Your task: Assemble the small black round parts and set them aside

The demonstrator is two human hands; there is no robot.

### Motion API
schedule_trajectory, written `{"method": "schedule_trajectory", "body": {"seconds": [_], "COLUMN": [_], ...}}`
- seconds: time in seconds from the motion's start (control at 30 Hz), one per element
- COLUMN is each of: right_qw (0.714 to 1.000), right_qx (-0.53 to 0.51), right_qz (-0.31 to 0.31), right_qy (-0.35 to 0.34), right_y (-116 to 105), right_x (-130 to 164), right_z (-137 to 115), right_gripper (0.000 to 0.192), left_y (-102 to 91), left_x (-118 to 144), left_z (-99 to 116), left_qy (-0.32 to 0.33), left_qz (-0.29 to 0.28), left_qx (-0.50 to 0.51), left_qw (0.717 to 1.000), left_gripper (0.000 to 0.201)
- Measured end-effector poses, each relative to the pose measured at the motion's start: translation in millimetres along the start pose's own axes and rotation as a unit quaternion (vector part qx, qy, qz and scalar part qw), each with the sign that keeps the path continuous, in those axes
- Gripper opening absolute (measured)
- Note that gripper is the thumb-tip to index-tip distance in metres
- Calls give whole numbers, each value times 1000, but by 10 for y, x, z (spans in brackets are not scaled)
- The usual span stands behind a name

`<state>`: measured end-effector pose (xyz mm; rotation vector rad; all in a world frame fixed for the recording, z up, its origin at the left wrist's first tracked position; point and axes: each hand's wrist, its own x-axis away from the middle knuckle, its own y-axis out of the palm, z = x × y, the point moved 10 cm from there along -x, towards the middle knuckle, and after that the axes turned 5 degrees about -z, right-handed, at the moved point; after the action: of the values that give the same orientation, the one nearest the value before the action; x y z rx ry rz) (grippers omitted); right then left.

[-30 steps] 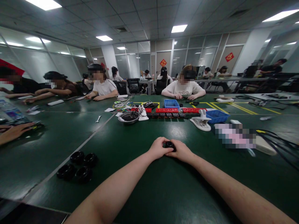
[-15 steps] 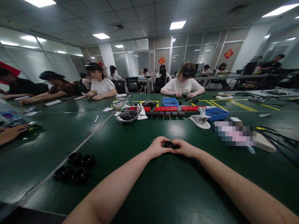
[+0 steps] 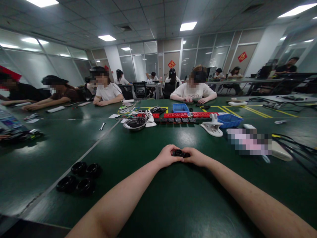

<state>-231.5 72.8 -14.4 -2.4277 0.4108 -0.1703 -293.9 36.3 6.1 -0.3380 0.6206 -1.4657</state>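
- A small black part (image 3: 179, 153) is gripped between both hands, just above the green surface (image 3: 173, 198).
- The left hand (image 3: 167, 156) and right hand (image 3: 196, 157) have fingers closed on it (mostly hidden).
- Four black rings (image 3: 79, 177) lie well apart, to the left.

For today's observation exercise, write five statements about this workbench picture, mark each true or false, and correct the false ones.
1. Both the left hand and the right hand grip one small black part. True.
2. Four black rings lie on the green table to the person's left. True.
3. The metal bowl sits right beside the black rings. False: it stands farther off, near the red blocks.
4. The two bins are red. False: both blue bins are blue.
5. A white clamp rests by a blue bin. True.
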Motion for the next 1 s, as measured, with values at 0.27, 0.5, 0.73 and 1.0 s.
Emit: {"method": "schedule_trajectory", "body": {"seconds": [0.27,0.5,0.73,1.0], "right_qw": [998,963,961,996], "right_qx": [10,180,211,69], "right_qz": [47,170,161,-9], "right_qy": [44,104,75,-54], "right_y": [-51,-118,-89,19], "right_x": [1,25,30,23], "right_z": [80,74,-66,-176], "right_gripper": [23,22,34,30], "left_y": [24,-70,-77,-44], "left_x": [0,74,30,0], "left_z": [-46,-84,-36,9], "left_qy": [-20,-74,-31,5], "left_qz": [23,140,97,16], "left_qx": [-8,-90,-70,-35], "left_qw": [1000,983,992,999], "left_gripper": [37,34,31,36]}}
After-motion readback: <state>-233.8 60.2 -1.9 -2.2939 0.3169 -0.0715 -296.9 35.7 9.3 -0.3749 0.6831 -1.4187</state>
